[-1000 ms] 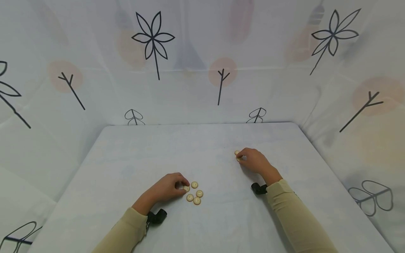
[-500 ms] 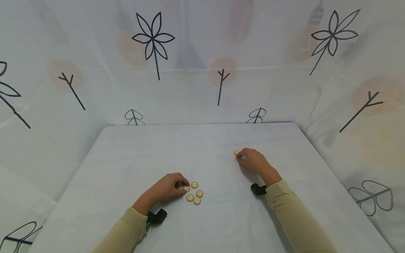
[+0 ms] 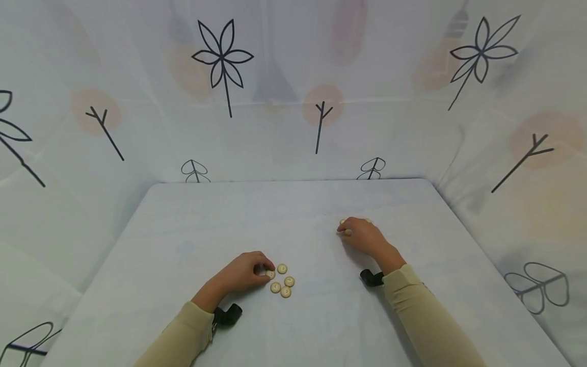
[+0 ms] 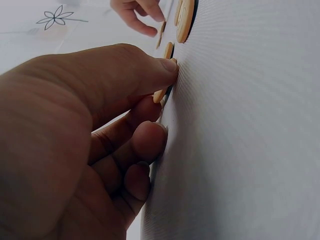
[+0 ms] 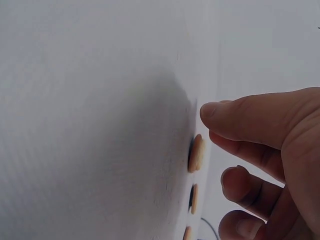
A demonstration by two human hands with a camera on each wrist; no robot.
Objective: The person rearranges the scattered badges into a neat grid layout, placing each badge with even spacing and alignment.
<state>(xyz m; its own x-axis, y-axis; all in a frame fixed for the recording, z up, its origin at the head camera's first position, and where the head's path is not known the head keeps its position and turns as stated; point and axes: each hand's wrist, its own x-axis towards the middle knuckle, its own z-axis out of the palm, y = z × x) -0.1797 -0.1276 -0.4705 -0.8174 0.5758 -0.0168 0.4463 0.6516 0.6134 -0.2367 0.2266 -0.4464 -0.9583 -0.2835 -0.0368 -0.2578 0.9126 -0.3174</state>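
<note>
Pinching one button (image 3: 271, 274) at lower centre, the left hand (image 3: 242, 271) could jostle four neighbouring buttons (image 3: 289, 281) by slipping, while the loosely bent, empty right hand (image 3: 364, 238), right of centre, might sweep nearby buttons (image 5: 196, 154) askew.

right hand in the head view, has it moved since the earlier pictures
Yes, the right hand has shifted slightly left, bringing it a little closer sideways to the middle twig drawing.

The right hand (image 3: 364, 237) hides part of a far button (image 3: 342, 221), the left hand (image 3: 240, 272) part of a nearer button (image 3: 271, 274). The lower edge cuts both sleeves (image 3: 183, 331) and, in the right wrist view, the lowest button (image 5: 187, 233).
</note>
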